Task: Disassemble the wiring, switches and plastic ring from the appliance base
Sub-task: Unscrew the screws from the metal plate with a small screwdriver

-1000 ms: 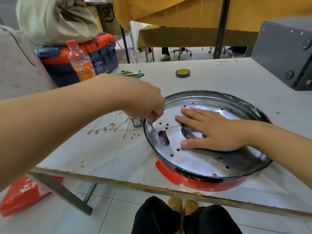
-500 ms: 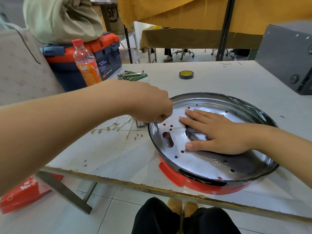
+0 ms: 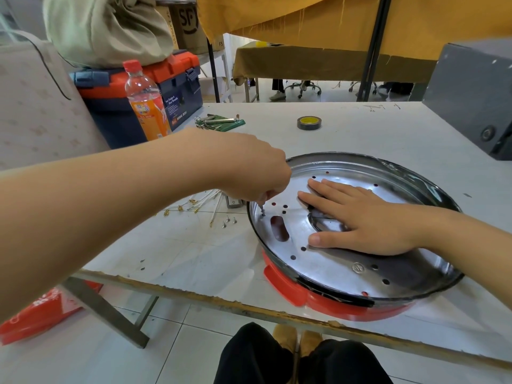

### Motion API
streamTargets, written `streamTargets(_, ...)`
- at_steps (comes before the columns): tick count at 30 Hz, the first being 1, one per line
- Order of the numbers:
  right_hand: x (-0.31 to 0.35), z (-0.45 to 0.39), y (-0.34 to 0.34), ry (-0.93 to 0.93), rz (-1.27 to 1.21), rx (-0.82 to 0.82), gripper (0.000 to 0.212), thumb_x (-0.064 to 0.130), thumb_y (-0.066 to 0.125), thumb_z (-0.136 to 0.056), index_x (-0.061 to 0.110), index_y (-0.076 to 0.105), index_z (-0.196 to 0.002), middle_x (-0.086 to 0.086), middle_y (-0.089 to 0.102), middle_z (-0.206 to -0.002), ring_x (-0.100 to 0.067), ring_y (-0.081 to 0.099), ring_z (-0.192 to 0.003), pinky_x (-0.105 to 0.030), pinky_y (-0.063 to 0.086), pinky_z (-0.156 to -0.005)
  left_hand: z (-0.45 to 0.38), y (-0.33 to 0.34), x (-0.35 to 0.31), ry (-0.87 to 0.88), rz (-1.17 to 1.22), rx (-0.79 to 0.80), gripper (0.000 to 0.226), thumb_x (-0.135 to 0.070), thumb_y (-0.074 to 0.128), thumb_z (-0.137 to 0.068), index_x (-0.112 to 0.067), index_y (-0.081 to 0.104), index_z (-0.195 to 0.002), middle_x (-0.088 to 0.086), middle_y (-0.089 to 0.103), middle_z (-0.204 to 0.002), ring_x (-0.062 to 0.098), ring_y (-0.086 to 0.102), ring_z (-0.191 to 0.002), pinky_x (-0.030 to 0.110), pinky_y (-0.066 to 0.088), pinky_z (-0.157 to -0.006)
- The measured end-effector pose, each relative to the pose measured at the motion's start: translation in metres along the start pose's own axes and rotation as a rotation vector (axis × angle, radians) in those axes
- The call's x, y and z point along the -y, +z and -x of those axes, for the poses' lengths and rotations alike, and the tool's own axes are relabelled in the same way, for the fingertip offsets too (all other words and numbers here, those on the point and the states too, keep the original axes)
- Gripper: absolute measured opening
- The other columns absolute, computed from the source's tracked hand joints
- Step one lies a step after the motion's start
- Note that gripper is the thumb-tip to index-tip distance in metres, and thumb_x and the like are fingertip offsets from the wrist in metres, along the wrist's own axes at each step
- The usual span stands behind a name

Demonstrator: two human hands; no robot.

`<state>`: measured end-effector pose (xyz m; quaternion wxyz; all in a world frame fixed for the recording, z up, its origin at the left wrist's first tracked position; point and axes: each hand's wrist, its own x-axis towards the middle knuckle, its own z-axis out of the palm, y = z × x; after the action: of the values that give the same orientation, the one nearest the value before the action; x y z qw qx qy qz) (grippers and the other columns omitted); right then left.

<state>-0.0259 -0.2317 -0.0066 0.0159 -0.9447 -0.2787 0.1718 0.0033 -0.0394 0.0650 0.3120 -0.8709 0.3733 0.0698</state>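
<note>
Our left hand [image 3: 255,173] pinches a screw [image 3: 262,210] at the left edge of the appliance base [image 3: 357,273], right of centre on the white table [image 3: 360,128]; our right hand [image 3: 368,220] presses flat, fingers straight. Loose wires [image 3: 199,203] and screws [image 3: 228,220] lie left. A tape roll [image 3: 309,122] sits behind, a toolbox [image 3: 177,87] and bottle [image 3: 146,103] upper left, tiled floor [image 3: 83,356] below.

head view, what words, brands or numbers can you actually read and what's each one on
"SF": cardboard box behind the toolbox.
"FS": lower corner of the same box.
"WING BOX": toolbox; its smaller print is too blurred.
Bottle label: too blurred.
Red bag lettering: cut off, unreadable.
Round stamp on the metal plate: too small.
</note>
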Motion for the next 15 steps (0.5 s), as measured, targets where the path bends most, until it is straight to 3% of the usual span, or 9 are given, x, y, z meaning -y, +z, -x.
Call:
streamTargets(3, -0.0001, -0.0001, 0.0000, 0.001, -0.003, 0.001, 0.093, 0.082, 0.012, -0.064, 0.045, -0.018, -0.143, 0.017, -0.030, -0.152, -0.002, -0.026, -0.139, -0.029, -0.012, -0.114, -0.0001, 0.0019, -0.0028, 0.021, -0.114, -0.047, 0.013, -0.019, 0.054, -0.094, -0.022, 0.050, -0.081, -0.005, 0.040, -0.071, 0.018, 0.045, -0.067, 0.024, 0.028, -0.050)
streamTargets(6, 0.0005, 0.0001, -0.0007, 0.005, -0.001, 0.006, 0.092, 0.082, 0.012, -0.065, 0.045, -0.018, -0.144, 0.016, -0.030, -0.152, -0.003, -0.026, -0.140, -0.030, -0.012, -0.115, 0.0000, 0.0027, -0.0025, 0.038, -0.128, -0.056, 0.010, -0.016, 0.052, -0.093, -0.025, 0.056, -0.092, -0.002, 0.054, -0.090, 0.018, 0.046, -0.071, 0.024, 0.025, -0.049)
streamTargets(9, 0.0007, 0.0004, -0.0013, 0.008, -0.001, 0.006, 0.092, 0.081, 0.013, -0.065, 0.044, -0.018, -0.144, 0.016, -0.029, -0.152, -0.004, -0.026, -0.140, -0.031, -0.011, -0.115, -0.0001, 0.0040, -0.0048, 0.059, -0.089, -0.002, 0.027, -0.012, 0.048, -0.093, -0.031, 0.058, -0.107, -0.004, 0.053, -0.104, 0.017, 0.045, -0.074, 0.024, 0.027, -0.051)
streamTargets(15, 0.0005, 0.0012, -0.0005, 0.005, -0.013, -0.002, 0.092, 0.081, 0.013, -0.065, 0.044, -0.017, -0.144, 0.017, -0.029, -0.152, -0.003, -0.026, -0.140, -0.030, -0.012, -0.114, -0.0011, 0.0045, -0.0102, 0.026, -0.085, 0.038, 0.016, -0.025, 0.049, -0.091, -0.024, 0.062, -0.100, 0.001, 0.055, -0.097, 0.022, 0.055, -0.079, 0.027, 0.033, -0.053)
